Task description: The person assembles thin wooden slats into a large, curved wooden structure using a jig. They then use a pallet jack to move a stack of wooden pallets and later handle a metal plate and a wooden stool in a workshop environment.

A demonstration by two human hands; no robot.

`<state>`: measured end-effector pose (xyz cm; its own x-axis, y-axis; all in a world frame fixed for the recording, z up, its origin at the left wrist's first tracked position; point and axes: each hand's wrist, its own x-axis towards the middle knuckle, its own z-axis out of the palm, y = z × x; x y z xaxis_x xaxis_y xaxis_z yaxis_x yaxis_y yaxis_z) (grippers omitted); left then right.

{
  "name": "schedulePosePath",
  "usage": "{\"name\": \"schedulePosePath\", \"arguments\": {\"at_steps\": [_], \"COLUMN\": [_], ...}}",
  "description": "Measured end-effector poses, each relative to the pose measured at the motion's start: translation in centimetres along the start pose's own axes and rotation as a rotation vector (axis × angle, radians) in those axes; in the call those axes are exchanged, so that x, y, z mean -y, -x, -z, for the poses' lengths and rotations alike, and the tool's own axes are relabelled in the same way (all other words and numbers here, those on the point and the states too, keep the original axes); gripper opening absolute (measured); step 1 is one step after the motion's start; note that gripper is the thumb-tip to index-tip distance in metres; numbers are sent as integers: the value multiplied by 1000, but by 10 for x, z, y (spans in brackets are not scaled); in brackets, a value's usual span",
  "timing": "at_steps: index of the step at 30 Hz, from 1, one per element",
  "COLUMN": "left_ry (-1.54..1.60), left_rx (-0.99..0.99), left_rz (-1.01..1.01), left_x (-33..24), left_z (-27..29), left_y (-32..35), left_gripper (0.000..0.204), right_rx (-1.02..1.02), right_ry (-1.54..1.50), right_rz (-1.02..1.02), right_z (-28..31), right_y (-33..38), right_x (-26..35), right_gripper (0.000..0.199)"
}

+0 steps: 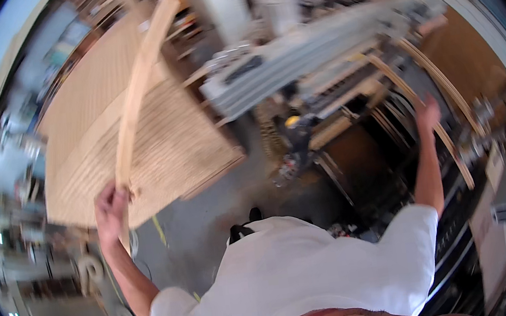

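Note:
My left hand (112, 210) is closed round the lower part of a long, pale wooden strip (136, 95). The strip slants up and away over a large stack of wooden sheets (168, 137). On the right side my right hand (428, 114), blurred by motion, is closed on a thinner wooden strip (457, 161), with one length running out beyond the hand and another back toward me. A second thin wooden strip (442, 81) lies just to the right of it, apart from my hand. Both thin strips look curved in this view.
A long grey metal machine bed (292, 61) stretches across the far middle. Nearer stands a dark machine frame (359, 151) with rails and a yellow-topped part (292, 121). A pale column (219, 7) rises behind. Grey floor (201, 221) with yellow marking lies between stack and machine.

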<state>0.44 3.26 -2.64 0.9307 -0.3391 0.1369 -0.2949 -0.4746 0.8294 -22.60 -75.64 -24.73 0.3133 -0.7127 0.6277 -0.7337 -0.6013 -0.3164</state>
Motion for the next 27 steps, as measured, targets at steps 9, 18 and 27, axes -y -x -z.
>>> {"name": "schedulePosePath", "arguments": {"at_steps": [9,18,27], "left_ry": [-175,-686,-846], "left_rx": [-561,-596,-388], "left_rz": [178,398,343], "left_x": [69,228,321], "left_z": [237,436,456], "left_y": [-54,-178,-317], "left_gripper": [45,51,58], "right_rx": [160,512,636], "right_ry": [-708,-659,-458], "right_rz": [-32,-83,-117], "right_z": [57,31,41], "right_y": [98,256,396], "right_x": [209,344,380], "right_gripper": [31,21,20]}}
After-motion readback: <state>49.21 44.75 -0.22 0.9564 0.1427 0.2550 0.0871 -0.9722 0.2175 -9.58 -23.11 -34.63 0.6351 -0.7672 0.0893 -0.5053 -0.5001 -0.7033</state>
